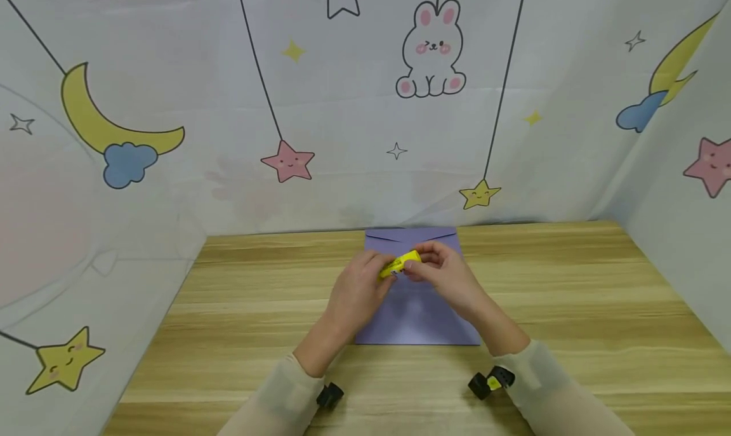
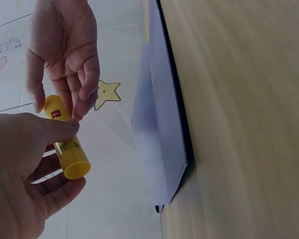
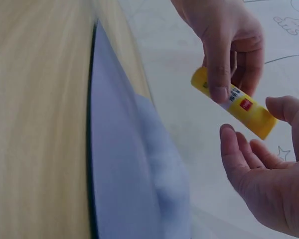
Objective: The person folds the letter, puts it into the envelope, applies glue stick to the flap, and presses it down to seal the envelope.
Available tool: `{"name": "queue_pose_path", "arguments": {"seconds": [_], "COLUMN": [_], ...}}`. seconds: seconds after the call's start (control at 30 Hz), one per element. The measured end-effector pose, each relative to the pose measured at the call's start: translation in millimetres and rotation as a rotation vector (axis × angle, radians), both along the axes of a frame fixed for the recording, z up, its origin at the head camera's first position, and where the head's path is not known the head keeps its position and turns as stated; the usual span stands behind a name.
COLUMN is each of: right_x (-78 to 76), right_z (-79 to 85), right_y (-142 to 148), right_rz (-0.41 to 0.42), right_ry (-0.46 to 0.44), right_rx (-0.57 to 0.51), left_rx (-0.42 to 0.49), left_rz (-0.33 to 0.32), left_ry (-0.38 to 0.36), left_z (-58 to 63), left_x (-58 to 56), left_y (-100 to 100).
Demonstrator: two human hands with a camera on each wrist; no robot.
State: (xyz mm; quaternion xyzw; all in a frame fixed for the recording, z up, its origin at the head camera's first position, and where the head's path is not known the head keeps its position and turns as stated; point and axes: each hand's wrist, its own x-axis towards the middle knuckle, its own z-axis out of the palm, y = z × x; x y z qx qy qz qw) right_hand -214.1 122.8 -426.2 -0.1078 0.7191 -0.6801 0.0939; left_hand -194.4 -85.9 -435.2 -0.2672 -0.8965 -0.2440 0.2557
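Observation:
A yellow glue stick [image 1: 400,264] with a small red label is gripped in my left hand [image 1: 358,288], thumb on one side and fingers on the other. In the left wrist view the stick [image 2: 65,137] stands tilted, its round end toward the camera. My right hand [image 1: 452,278] is around the opposite end; in the right wrist view its thumb and fingers [image 3: 234,154] are spread, the thumb right by the yellow end. Below both hands lies a purple envelope [image 1: 422,325] on the table, its flap [image 2: 147,124] lifted a little in the left wrist view.
The wood-grain table [image 1: 257,303] reaches back to a white curtain [image 1: 354,106] printed with stars, moons and a rabbit. The curtain also hangs along both sides. A small black camera [image 1: 491,382] sits on the right wrist, another black device [image 1: 330,395] on the left.

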Motion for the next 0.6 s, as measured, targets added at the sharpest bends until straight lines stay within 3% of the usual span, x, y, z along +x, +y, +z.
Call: {"name": "queue_pose_path", "arguments": {"seconds": [0.23, 0.6], "right_x": [-3.4, -4.0], "right_z": [1.1, -1.5], "right_y": [7.5, 9.6], "right_rz": [-0.027, 0.015], "right_ry": [0.045, 0.115], "right_rx": [0.16, 0.216], "left_rx": [-0.034, -0.094], "left_rz": [0.007, -0.017], "left_ry": [0.032, 0.023], "left_z": [1.4, 1.8], "left_x": [-0.5, 0.0], "left_y": [-1.8, -0.7]}}
